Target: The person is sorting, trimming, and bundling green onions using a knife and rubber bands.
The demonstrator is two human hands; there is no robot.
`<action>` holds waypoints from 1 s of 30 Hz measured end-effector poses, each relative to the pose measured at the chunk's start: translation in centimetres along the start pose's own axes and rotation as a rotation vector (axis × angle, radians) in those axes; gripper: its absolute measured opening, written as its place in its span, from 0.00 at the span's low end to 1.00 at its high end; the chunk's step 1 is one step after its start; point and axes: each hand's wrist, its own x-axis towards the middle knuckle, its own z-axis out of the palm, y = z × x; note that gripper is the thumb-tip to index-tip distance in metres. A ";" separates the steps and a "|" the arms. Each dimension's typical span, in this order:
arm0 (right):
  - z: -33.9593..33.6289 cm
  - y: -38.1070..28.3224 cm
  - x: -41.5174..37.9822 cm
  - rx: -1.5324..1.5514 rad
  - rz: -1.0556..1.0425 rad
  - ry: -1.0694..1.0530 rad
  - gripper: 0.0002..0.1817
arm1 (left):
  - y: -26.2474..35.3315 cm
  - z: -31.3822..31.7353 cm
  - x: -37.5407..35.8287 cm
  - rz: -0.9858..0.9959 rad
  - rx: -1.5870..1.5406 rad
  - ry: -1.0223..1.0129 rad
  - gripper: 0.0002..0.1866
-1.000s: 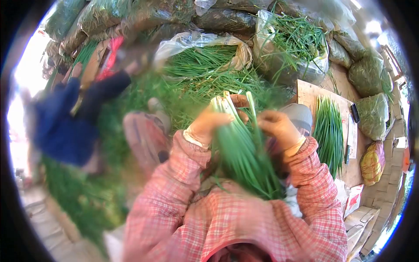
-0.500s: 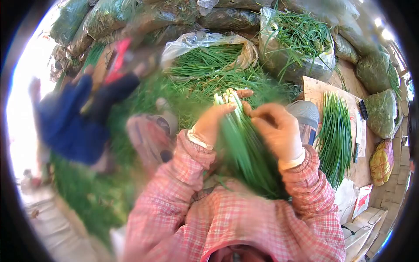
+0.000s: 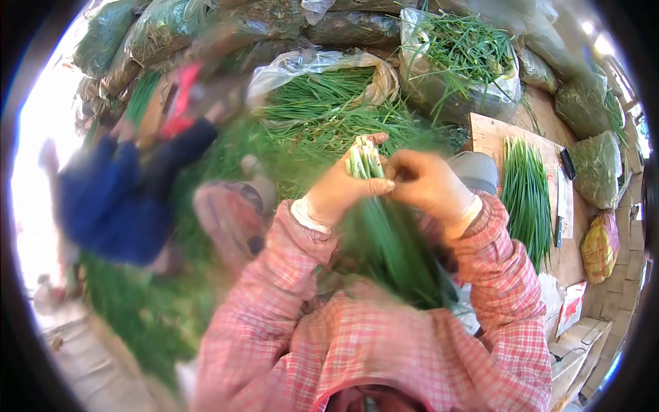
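In the head view, my left hand (image 3: 336, 189) is wrapped around a bunch of green chives (image 3: 395, 257), just below the pale cut ends. The long leaves hang down toward my lap, blurred by motion. My right hand (image 3: 429, 185) is closed against the right side of the bunch, with its fingertips pinched together near my left thumb. What those fingertips hold is hidden. Both hands wear tan gloves. To the right, a second chive bunch (image 3: 527, 199) lies on a wooden board (image 3: 487, 134), beside a knife (image 3: 559, 230) and a small black object (image 3: 568, 165).
Behind my hands stand an open plastic bag (image 3: 274, 72) of chives and another bag (image 3: 504, 103) heaped with green trimmings. Loose greens (image 3: 137, 309) cover the floor. A person in dark blue (image 3: 113, 199) works at the left. Stuffed sacks (image 3: 357, 29) line the back.
My left thumb has come across the front of the bunch toward my right fingers. The pale stem ends sit closer together, and the leaves have shifted slightly.
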 end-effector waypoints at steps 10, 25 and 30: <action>-4.7 -3.4 3.4 -0.700 -0.480 -0.154 0.09 | 0.8 0.9 0.7 -0.074 0.200 -0.030 0.35; 0.1 -5.8 9.6 -0.394 -0.200 -0.839 0.24 | -1.7 -0.8 -0.9 -0.066 -0.053 0.076 0.24; -1.4 -3.3 8.8 -0.346 -0.191 -0.600 0.22 | -1.9 -1.5 -1.1 0.031 -0.028 0.215 0.18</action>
